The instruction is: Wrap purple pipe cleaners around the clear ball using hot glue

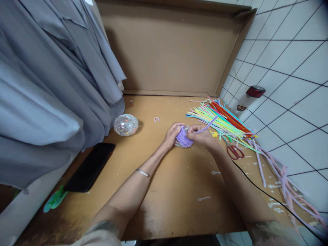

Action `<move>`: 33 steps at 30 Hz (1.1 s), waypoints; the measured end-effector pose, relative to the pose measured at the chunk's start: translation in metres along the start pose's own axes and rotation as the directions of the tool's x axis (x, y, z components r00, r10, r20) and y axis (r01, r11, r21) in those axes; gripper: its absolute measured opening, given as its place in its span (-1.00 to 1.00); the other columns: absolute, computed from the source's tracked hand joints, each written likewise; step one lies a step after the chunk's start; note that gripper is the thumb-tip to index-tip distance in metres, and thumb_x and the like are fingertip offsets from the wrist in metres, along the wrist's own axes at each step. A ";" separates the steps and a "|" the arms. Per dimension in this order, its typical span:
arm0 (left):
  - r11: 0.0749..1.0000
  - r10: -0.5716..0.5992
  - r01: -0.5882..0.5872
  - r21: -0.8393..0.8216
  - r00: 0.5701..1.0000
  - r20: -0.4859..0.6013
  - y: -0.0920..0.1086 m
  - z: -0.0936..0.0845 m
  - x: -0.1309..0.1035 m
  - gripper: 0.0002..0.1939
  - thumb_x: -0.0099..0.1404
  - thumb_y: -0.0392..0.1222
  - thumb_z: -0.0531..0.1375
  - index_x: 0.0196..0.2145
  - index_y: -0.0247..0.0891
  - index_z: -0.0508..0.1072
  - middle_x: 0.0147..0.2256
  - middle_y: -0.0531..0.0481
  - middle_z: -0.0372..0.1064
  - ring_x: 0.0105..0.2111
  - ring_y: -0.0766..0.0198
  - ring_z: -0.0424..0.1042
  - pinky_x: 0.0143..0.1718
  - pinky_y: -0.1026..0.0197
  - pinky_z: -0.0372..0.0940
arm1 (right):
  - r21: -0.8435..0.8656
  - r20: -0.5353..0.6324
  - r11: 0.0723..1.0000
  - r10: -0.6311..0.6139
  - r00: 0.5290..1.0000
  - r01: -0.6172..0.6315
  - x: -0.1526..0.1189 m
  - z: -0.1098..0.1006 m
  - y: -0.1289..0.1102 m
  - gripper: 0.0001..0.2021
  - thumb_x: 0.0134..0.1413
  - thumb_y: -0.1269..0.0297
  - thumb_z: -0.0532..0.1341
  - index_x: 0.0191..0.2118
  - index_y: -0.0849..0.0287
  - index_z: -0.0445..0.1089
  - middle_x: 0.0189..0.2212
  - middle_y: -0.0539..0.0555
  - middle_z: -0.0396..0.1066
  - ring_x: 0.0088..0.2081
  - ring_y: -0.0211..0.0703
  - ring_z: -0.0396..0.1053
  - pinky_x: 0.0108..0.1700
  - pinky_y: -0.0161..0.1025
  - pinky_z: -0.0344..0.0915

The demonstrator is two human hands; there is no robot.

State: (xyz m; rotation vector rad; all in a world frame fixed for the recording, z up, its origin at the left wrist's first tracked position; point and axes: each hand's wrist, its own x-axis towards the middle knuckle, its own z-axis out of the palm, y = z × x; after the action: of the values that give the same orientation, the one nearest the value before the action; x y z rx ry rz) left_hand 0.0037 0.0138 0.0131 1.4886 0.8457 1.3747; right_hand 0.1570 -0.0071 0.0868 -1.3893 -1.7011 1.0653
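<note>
My left hand (171, 135) is closed around the left side of a small clear ball (185, 145), much of it covered by rows of purple pipe cleaner (182, 137). On the ball's other side, my right hand (202, 135) pinches a purple pipe cleaner (211, 123) against it, and the loose end sticks out up and to the right. The fingers hide part of the ball. Further left on the table rests a clear, speckled ball (125, 124). Between the two balls lies a short, bent, pale pink piece (156, 119).
A pile of colourful pipe cleaners (220, 118) lies right of my hands, with red-handled scissors (235, 152) close by. Beyond is a red-lidded jar (248, 99). A black cable (266, 189) crosses the right side. At left are a black phone (89, 167) and grey cloth (64, 85). Cardboard (174, 51) stands behind.
</note>
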 end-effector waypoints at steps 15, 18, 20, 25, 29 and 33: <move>0.994 -0.077 0.068 -0.084 0.990 -0.114 0.001 0.008 0.003 -0.58 0.19 0.16 0.13 -0.28 -0.28 0.48 -0.25 -0.07 0.50 -0.19 0.21 0.44 -0.11 0.20 0.30 | -0.001 -0.020 1.000 0.011 1.000 -0.011 0.000 0.002 0.000 -0.92 -0.41 0.29 0.19 -0.67 0.18 0.31 -0.71 -0.10 0.22 -0.61 -0.36 0.10 -0.53 -0.35 0.05; 0.990 -0.100 0.086 -0.108 0.987 -0.126 0.001 0.008 0.004 -0.61 0.18 0.12 0.17 -0.29 -0.28 0.49 -0.26 -0.06 0.51 -0.21 0.21 0.45 -0.13 0.21 0.30 | 0.008 -0.014 1.000 0.008 1.000 -0.007 0.000 0.002 -0.001 -0.92 -0.42 0.29 0.19 -0.69 0.17 0.28 -0.71 -0.09 0.22 -0.60 -0.36 0.10 -0.53 -0.36 0.06; 0.986 -0.123 0.107 -0.127 0.984 -0.129 0.001 0.009 0.004 -0.61 0.16 0.12 0.18 -0.29 -0.28 0.49 -0.28 -0.06 0.51 -0.23 0.22 0.44 -0.14 0.22 0.30 | 0.011 -0.006 1.000 0.011 1.000 -0.011 0.000 0.002 0.000 -0.92 -0.42 0.29 0.18 -0.68 0.17 0.28 -0.71 -0.09 0.23 -0.60 -0.35 0.12 -0.52 -0.35 0.07; 0.974 -0.148 0.123 -0.189 0.981 -0.124 0.000 0.010 0.004 -0.64 0.12 0.08 0.22 -0.29 -0.28 0.48 -0.29 -0.04 0.50 -0.27 0.25 0.43 -0.17 0.22 0.29 | -0.002 0.004 1.000 0.017 1.000 -0.017 0.001 0.001 0.003 -0.90 -0.42 0.26 0.18 -0.66 0.17 0.30 -0.69 -0.07 0.24 -0.58 -0.33 0.14 -0.51 -0.34 0.07; 0.970 -0.164 0.136 -0.201 0.978 -0.131 -0.001 0.010 0.004 -0.70 0.09 -0.01 0.23 -0.30 -0.28 0.49 -0.29 -0.02 0.49 -0.30 0.28 0.42 -0.22 0.25 0.28 | 0.007 0.007 1.000 0.028 1.000 -0.028 0.001 0.002 0.002 -0.89 -0.43 0.25 0.18 -0.67 0.17 0.30 -0.69 -0.07 0.24 -0.58 -0.34 0.13 -0.51 -0.34 0.06; 0.965 -0.174 0.143 -0.219 0.976 -0.130 -0.001 0.010 0.005 -0.74 0.08 -0.07 0.23 -0.31 -0.28 0.50 -0.31 -0.01 0.50 -0.33 0.29 0.41 -0.25 0.27 0.26 | 0.017 0.007 0.999 0.036 0.999 -0.036 0.000 0.002 -0.001 -0.89 -0.45 0.25 0.18 -0.67 0.18 0.30 -0.69 -0.07 0.23 -0.58 -0.34 0.12 -0.51 -0.34 0.05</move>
State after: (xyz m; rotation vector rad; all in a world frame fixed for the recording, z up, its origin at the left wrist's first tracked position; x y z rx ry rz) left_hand 0.0141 0.0169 0.0148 1.1444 0.8643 1.4191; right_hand 0.1547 -0.0079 0.0867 -1.4121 -1.6739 1.1024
